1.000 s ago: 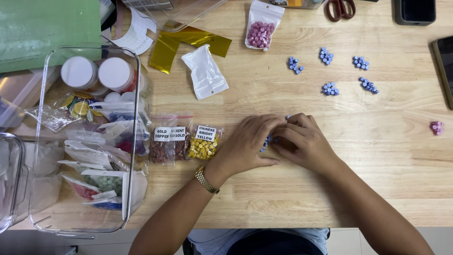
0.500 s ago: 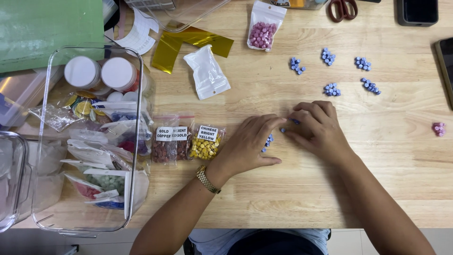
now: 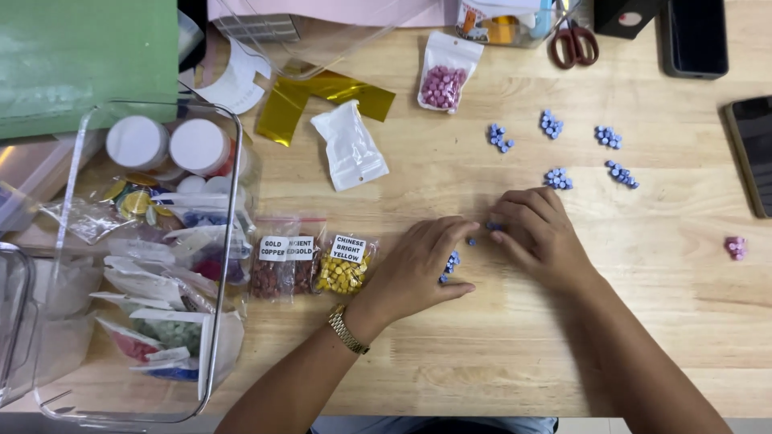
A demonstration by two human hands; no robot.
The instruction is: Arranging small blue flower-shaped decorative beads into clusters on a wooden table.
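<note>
Small blue beads [image 3: 452, 262] lie on the wooden table [image 3: 498, 354] under and between both hands, a few showing just below the left hand's fingers and a few more near the right fingertips. Left hand [image 3: 418, 269] rests palm down, fingers curved loosely over the beads, thumb stretched out along the table; cannot tell if anything is pinched under it. Right hand [image 3: 540, 233] sits just beside it, fingertips down on the table at the loose beads, fingers close together; whether it grips any is hidden. A gold wristwatch [image 3: 347, 331] is on the left wrist. Beyond the right hand's fingers, up the table, are five little clusters of blue beads [image 3: 557, 178], apart from each other. Off to the right hand's outer side, well apart, is a pink bead cluster [image 3: 735, 247]. Just outside the left hand lie three small labelled bags: yellow beads [image 3: 342, 269], then two of copper-brown beads [image 3: 273, 269]. Further that way a clear plastic bin [image 3: 229, 241] holds many small bags and two white-capped jars [image 3: 169, 145]. Far past the hands: an empty white pouch [image 3: 347, 149], gold foil [image 3: 322, 96], a pouch of pink beads [image 3: 444, 76], red-handled scissors [image 3: 572, 40], two phones [image 3: 693, 36].
</note>
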